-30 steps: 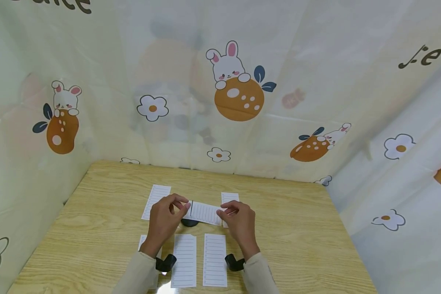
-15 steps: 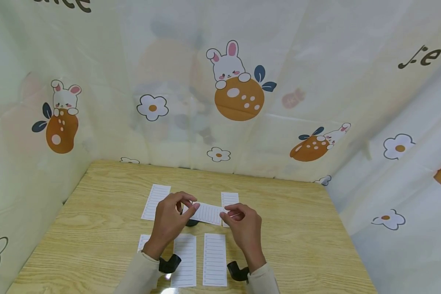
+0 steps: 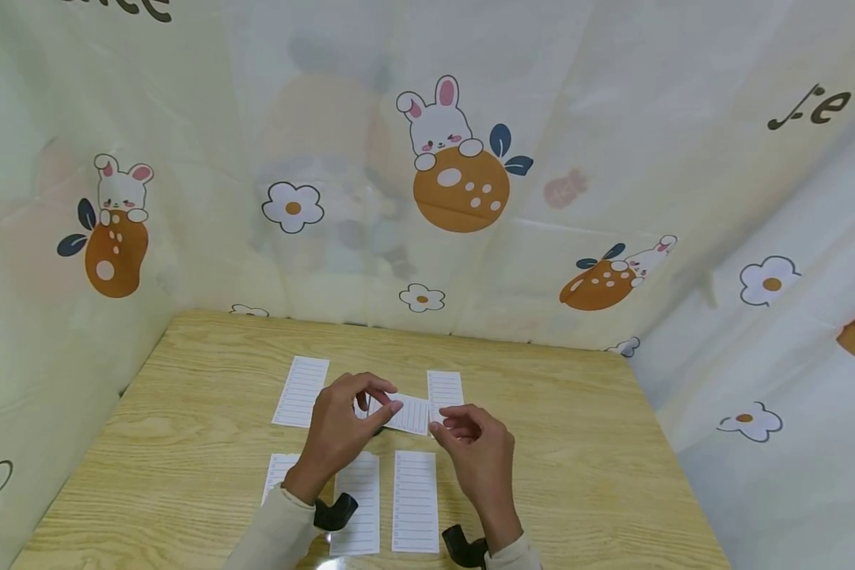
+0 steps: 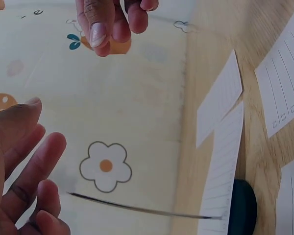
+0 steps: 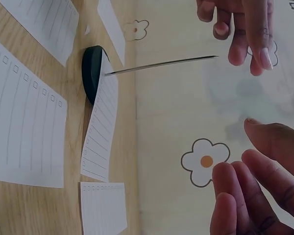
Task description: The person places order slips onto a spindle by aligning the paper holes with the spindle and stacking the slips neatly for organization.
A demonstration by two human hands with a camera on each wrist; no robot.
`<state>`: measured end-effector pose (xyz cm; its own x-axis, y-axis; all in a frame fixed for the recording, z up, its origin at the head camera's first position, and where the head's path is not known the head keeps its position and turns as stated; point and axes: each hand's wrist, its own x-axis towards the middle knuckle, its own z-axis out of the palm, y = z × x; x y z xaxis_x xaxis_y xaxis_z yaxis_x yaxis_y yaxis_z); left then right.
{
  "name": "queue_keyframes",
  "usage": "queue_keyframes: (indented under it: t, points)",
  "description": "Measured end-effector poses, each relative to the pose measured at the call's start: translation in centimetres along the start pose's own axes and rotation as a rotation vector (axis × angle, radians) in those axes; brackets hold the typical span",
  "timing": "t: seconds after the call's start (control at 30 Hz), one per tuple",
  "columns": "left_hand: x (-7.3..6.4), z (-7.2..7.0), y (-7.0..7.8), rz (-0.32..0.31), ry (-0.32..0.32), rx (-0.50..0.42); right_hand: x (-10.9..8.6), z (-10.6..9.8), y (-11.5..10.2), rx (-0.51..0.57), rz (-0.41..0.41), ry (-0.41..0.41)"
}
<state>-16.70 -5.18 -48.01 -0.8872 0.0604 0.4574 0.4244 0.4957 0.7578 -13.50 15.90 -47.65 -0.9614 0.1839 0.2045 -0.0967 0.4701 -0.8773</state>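
Note:
A lined paper slip (image 3: pixel 408 413) sits on a bill spike, whose thin metal needle (image 5: pixel 161 63) passes through it near one end. The spike's dark round base (image 4: pixel 244 208) stands under that end. My left hand (image 3: pixel 338 427) hovers above the spike in the head view, thumb and fingers loosely bent. To its right, my right hand (image 3: pixel 477 455) is raised over the table with fingers relaxed. Both wrist views show a gap between thumb and fingers, with nothing held. The needle's tip (image 5: pixel 215 57) points up between the two hands.
More lined slips lie on the wooden table (image 3: pixel 577 459): one at back left (image 3: pixel 302 392), one at back right (image 3: pixel 445 388), and a front row including the front right slip (image 3: pixel 415 503). My left forearm partly covers that row. A printed curtain (image 3: pixel 328 261) encloses the table.
My left hand has shifted right across the spike. My right hand has drawn away from the slip, right and toward me. The slip stays on the spike.

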Motion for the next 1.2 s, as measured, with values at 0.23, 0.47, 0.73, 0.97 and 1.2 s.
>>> queue_keyframes:
  t: [0.23,0.47,0.73,0.97,1.2]
  points:
    - [0.1,0.5,0.5,0.016,-0.049,-0.005,-1.4,-0.4,0.2,0.02,0.03,0.011]
    - [0.0,1.2,0.4,0.017,-0.094,0.001,-2.6,-0.8,1.0,0.052,0.042,0.035]
    - [-0.2,1.9,0.4,0.024,-0.131,0.009,-3.5,-1.3,1.4,0.042,0.127,0.071]
    - [-0.4,2.2,0.8,0.039,-0.135,0.025,-4.4,-1.3,1.6,0.049,0.161,0.069]
    - [-0.8,2.9,1.0,0.029,-0.141,0.039,-5.0,-1.2,1.9,0.069,0.175,0.074]
